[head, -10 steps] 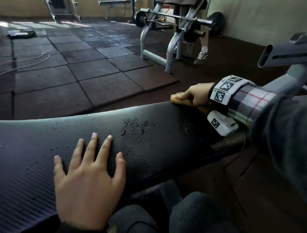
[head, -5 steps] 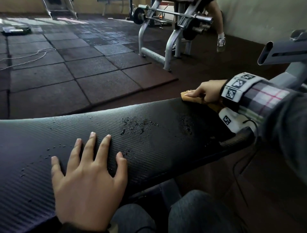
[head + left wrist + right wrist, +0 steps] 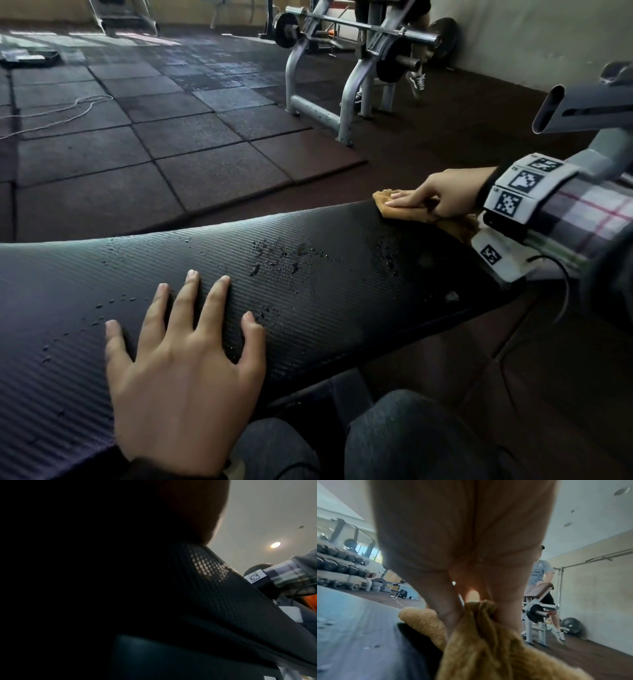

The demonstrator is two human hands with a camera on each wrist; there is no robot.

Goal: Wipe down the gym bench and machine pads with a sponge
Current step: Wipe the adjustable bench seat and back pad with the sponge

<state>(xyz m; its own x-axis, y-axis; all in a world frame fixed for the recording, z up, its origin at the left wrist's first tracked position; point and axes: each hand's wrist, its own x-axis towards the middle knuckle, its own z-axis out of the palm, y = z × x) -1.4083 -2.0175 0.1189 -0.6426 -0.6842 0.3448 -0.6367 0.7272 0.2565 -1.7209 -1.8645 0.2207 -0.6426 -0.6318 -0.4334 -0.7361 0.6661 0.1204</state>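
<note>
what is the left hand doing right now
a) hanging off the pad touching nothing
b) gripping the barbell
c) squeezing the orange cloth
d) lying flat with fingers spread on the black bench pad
d: the left hand lies palm down, fingers straight and spread, on the black bench pad; the orange cloth is under the right hand at the pad's far edge.

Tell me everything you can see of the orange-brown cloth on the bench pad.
The cloth is orange-brown, soft and fuzzy, more like a rag than a firm sponge. It lies crumpled on the far edge of the black ribbed bench pad. The right hand presses it down, fingers bunching its folds. Water droplets lie on the pad nearby, untouched by it.
</note>
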